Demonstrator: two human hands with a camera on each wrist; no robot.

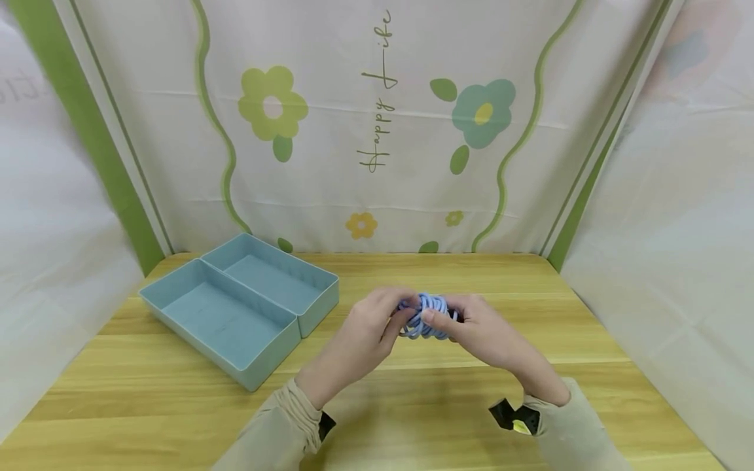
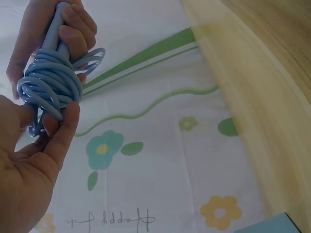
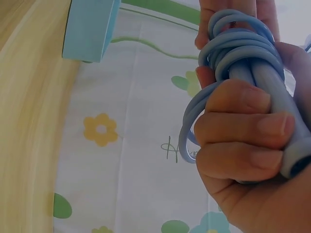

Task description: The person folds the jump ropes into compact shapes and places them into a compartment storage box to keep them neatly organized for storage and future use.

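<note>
A blue jump rope (image 1: 432,315) is held above the table between both hands in the head view. Its cord (image 2: 54,77) is wound in many turns around two handles (image 3: 273,87) lying side by side. My right hand (image 1: 489,332) grips the handles, fingers curled around them, as the right wrist view shows. At the other end of the bundle, my left hand (image 1: 368,324) pinches the wound cord between thumb and fingers. A loose loop of cord (image 3: 187,128) sticks out at the side of the bundle. Part of the rope is hidden behind the fingers.
Two light blue bins stand side by side at the left of the wooden table (image 1: 459,405): a front bin (image 1: 253,376) and a back bin (image 1: 321,304). White curtains (image 1: 330,176) with flower prints enclose the table at the back and sides.
</note>
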